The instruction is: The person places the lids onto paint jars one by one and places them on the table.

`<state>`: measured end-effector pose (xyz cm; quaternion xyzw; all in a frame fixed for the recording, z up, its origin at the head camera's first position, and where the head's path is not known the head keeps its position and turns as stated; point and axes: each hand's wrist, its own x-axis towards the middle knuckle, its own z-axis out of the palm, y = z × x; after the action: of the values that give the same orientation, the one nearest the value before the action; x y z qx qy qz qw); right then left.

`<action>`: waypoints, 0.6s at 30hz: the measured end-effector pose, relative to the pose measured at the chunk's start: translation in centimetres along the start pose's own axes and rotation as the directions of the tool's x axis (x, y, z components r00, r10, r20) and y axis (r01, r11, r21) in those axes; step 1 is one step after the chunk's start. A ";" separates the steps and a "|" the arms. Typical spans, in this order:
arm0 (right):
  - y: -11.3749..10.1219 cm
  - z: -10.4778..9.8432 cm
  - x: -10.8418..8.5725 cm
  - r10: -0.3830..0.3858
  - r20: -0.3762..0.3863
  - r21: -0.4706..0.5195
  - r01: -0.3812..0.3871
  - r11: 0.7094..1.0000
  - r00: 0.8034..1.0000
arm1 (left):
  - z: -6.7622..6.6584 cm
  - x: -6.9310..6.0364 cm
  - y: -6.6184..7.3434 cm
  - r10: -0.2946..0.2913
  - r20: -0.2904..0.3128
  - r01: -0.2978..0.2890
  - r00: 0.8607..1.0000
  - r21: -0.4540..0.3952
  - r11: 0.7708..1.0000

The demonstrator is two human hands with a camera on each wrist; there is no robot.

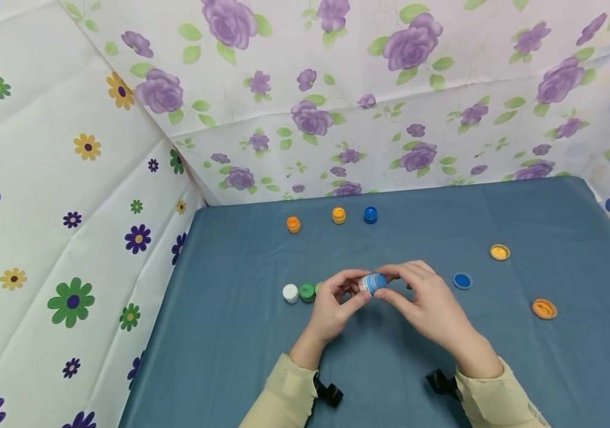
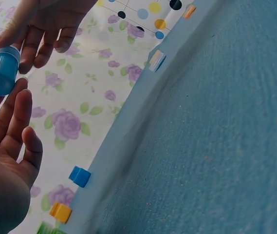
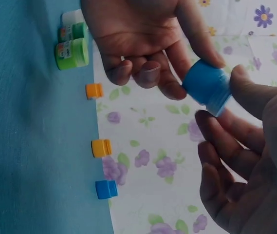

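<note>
A small light-blue paint jar (image 1: 371,283) is held between both hands above the middle of the table. My left hand (image 1: 333,306) grips the jar's body between thumb and fingers. From the other side, my right hand (image 1: 430,303) pinches the lid end with thumb and forefinger. In the right wrist view the blue jar (image 3: 201,85) is tilted, and the right hand's other fingers curve loosely below it. The left wrist view shows the jar (image 2: 3,73) at its left edge. Whether the lid is loose cannot be seen.
Open jars in orange (image 1: 294,224), yellow (image 1: 339,215) and blue (image 1: 370,215) stand along the back. Lids in yellow (image 1: 500,252), blue (image 1: 462,280) and orange (image 1: 544,308) lie at right. White (image 1: 291,293) and green (image 1: 307,292) jars, plus a partly hidden light-green one, stand beside my left hand.
</note>
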<state>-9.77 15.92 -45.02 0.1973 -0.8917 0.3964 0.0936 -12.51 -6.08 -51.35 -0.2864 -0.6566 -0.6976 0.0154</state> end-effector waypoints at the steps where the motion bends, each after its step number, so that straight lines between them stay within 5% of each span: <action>1: -0.1 0.1 0.0 0.016 -0.006 -0.023 -0.016 1.000 1.000 | 0.0 -0.1 0.0 0.005 0.007 -0.005 1.000 -0.004 1.000; 9: -1.0 0.1 0.1 0.112 0.005 -0.143 -0.110 0.984 0.994 | 0.3 -0.2 0.4 0.032 0.074 -0.034 0.997 0.028 0.999; 18: -1.3 -0.5 -0.2 0.185 -0.033 -0.075 -0.187 0.980 0.982 | 0.4 0.0 0.8 -0.028 0.036 0.027 0.999 0.028 0.999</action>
<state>-9.03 15.56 -43.91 0.1043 -0.9198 0.3708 0.0752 -12.07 -5.77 -50.64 -0.2898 -0.6703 -0.6832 -0.0022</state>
